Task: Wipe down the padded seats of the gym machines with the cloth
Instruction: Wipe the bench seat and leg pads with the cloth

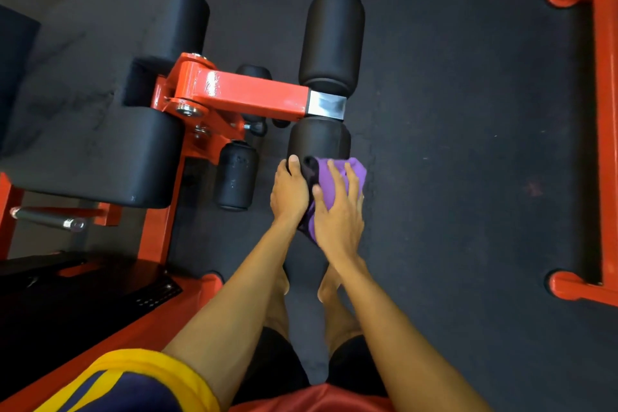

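Right hand (337, 211) lies spread, fingers apart, pressing a crumpled purple cloth (357, 168) onto the near end of a black cylindrical foam roller pad (319, 137). Left hand (289, 192) curls round that pad's left side, thumb on top. Both forearms reach forward and down

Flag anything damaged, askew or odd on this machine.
Nothing broken or askew. Only wear: the seat pad shows faint creases and dull patches, and the small roller near the red arm carries pale specks.
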A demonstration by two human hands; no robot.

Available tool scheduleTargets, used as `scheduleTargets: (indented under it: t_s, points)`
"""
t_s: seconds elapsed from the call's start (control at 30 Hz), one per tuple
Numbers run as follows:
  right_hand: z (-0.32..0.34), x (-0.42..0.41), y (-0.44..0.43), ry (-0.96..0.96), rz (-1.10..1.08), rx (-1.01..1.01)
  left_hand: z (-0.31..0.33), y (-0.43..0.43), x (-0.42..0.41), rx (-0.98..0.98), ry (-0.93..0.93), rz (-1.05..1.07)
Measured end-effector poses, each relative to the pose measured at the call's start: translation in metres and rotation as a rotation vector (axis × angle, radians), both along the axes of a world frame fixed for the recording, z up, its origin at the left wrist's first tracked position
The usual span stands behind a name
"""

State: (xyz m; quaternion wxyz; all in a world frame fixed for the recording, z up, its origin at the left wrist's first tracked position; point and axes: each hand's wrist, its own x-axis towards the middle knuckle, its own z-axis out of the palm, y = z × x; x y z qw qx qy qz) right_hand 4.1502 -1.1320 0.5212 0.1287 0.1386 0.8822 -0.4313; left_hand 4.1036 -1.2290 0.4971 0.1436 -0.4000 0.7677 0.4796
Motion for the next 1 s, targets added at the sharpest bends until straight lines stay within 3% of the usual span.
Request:
scheduleTargets:
  t_s: [0.1,0.27,0.43,0.5,0.67,0.73,0.87,1.0]
  points:
    - [0.001,-0.041,-0.003,0.013,-0.061,-0.009,0.001,0.004,0.005,-0.076,0.037,-0.032]
    - [0.006,-0.082,-0.007,-0.055,-0.080,0.012,-0.003,0.000,0.004,-0.013,0.021,-0.028]
    - [0.003,-0.086,-0.019,0.279,0.493,0.354,-0.007,0.000,0.007,-0.087,0.024,-0.085]
    - [-0.003,-0.093,-0.016,0.244,0.425,0.340,-0.003,0.000,0.007,-0.051,0.019,-0.061]
    - [0.012,-0.095,-0.034,-0.010,-0.067,0.198,0.001,0.003,0.008,-0.057,0.036,-0.034]
    - [0.022,-0.100,-0.046,-0.069,-0.037,0.215,-0.001,0.004,0.009,-0.062,0.032,-0.043]
    - [0.011,-0.098,-0.020,0.077,0.398,0.358,0.001,0.001,0.008,-0.032,0.021,-0.057]
    - [0.007,-0.088,-0.010,-0.017,0.020,0.162,0.007,-0.002,0.004,0.035,-0.014,-0.059]
